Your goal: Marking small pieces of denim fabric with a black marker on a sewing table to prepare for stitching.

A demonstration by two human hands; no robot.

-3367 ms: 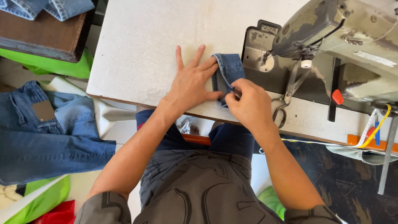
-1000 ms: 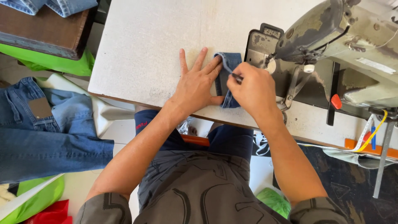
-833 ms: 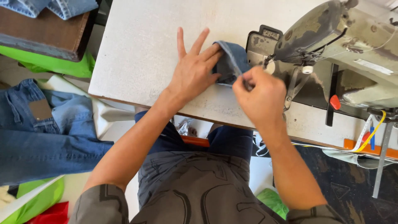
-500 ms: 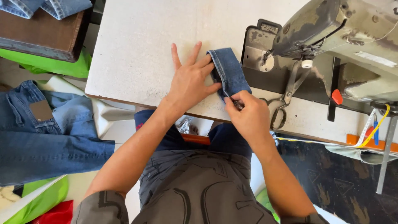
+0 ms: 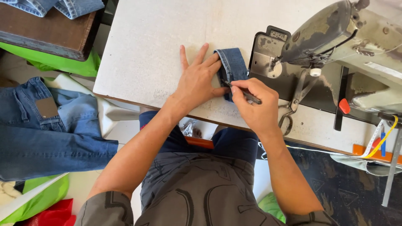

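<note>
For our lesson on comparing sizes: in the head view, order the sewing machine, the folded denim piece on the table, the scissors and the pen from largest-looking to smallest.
1. Sewing machine
2. Folded denim piece
3. Scissors, though partly hidden, so its rank against the denim is unsure
4. Pen, in the right hand

The left hand is covering the left side of the folded denim piece. The right hand is hiding most of a dark pen, so its tip is too small to make out. The scissors are lying partly under the sewing machine, which is running off the frame at 2 o'clock. Jeans at 9 o'clock are being cut off by the edge.
</note>
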